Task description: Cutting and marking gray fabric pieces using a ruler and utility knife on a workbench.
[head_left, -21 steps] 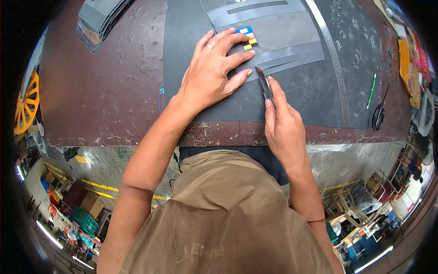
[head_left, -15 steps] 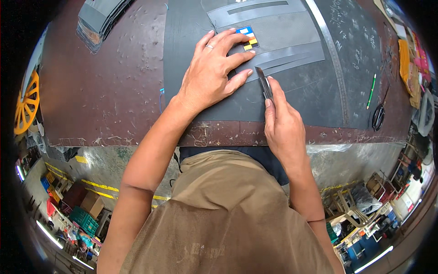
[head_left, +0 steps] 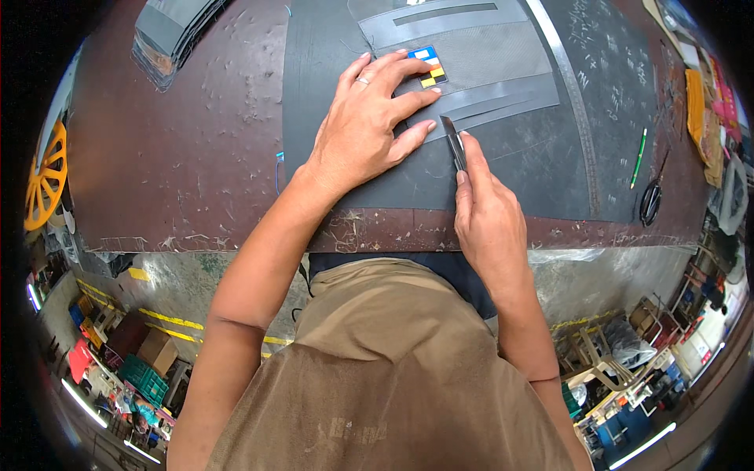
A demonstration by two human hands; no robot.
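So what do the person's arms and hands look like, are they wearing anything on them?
Both forearms are bare, with no long sleeves, gloves or watch showing. The left hand wears a thin ring on one finger. The right hand has no ring that shows. The person wears a brown short-sleeved top, seen from above.

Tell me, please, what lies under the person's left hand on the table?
The left hand presses flat on a grey template lying on a black sheet. A small multicoloured tag shows beside the fingertips. What lies directly beneath the palm is covered.
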